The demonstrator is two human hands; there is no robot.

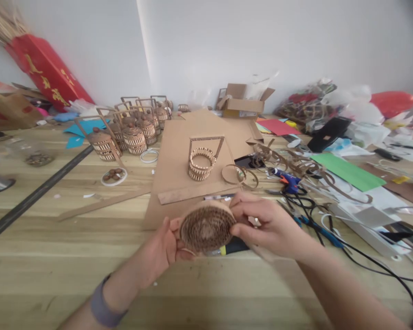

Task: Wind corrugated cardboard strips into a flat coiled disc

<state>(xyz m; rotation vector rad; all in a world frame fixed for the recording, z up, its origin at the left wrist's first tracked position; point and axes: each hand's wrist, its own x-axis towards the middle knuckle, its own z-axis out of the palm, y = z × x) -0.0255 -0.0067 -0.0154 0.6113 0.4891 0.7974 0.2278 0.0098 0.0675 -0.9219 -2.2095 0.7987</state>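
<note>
Between my two hands I hold a shallow round disc of coiled brown cardboard [207, 228], its ridged hollow side towards me. My left hand [161, 245] supports its left edge, fingers behind it. My right hand [261, 223] pinches the right rim between thumb and fingers. Behind it, on a cardboard sheet [175, 137], stands a small slatted basket [200, 170] with a tall square handle. A flat cardboard strip [189, 192] and a pen [216, 197] lie in front of the basket. Under the disc, a tool with a black and yellow handle [236, 246] is partly hidden.
Several finished lidded baskets [135, 139] stand at the back left, near a white ring holding brown beads [113, 175]. To the right lie a blue glue gun [287, 180], curled cardboard strips [278, 158], black cables [371, 267] and green paper [347, 171]. An open carton [242, 101] sits by the wall.
</note>
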